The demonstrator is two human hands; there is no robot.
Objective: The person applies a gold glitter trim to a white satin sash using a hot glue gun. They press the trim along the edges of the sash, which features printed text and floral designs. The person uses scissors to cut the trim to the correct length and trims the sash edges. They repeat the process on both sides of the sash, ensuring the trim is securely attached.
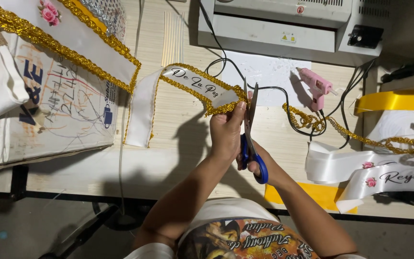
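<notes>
A head-worn camera looks down on a person's two bare hands working over a pale wooden table [188, 139]. The left hand [226, 132] pinches the end of a white satin sash [188, 81] edged with gold braid trim [216, 106], thumb and fingers clenched on the fabric just beside the cut point. The sash arcs up and leftward from that grip, then hangs down in a fold that rests on the table; it carries black script lettering.

The right hand [259, 160] grasps a pair of blue-handled scissors [251, 129], fingers through the loops. The blades point straight up, away from the body, and stand nearly closed against the trimmed end of the sash, right beside the left thumb.

To do this cut well, it seems wise to keep the fabric taut between the pinch and the blades, hold the blades square to the edge, and keep the thumb clear of them. Cutting close to the braid without nicking its threads would likely prevent fraying.

Beyond the hands lies a pink hot glue gun [316, 87] on a white sheet, with black cords running past it. A loose length of gold braid [360, 136] trails to the right. More white sashes [360, 172] with small pink roses lie at right, a yellow ribbon [394, 100] behind them. A grey laminating machine [288, 29] stands at the far edge, thin white sticks [172, 38] to its left, and a scribbled cardboard box [58, 105] sits at left.
</notes>
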